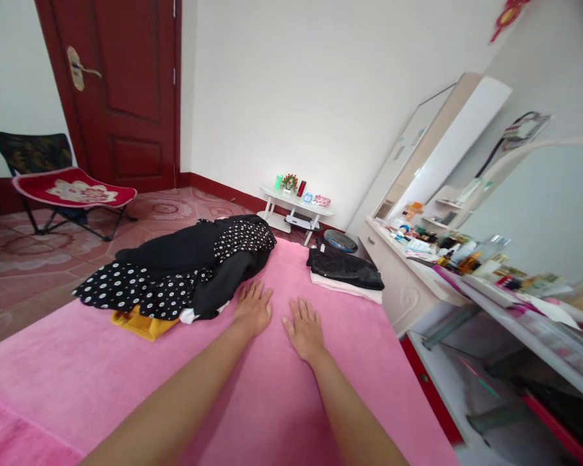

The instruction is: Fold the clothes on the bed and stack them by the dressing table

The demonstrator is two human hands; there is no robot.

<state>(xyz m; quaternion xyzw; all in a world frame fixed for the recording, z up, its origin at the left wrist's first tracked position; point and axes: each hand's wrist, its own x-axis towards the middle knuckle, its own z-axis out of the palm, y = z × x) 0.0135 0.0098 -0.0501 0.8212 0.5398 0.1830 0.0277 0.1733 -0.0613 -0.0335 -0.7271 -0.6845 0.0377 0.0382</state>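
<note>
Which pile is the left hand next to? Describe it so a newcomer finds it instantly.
Start at the pink bed cover filling the foreground. On its far left part lies the heap of loose clothes, just beyond the left hand, whose fingers reach its edge. Unlike the small folded stack to the right, it is sprawling, black with white polka dots, with a yellow garment poking out underneath.

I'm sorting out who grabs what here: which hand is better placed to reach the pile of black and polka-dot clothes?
Probably the left hand. It lies flat on the pink bed cover with its fingertips right at the edge of the clothes pile. The right hand lies flat farther from it, toward the folded black stack.
</note>
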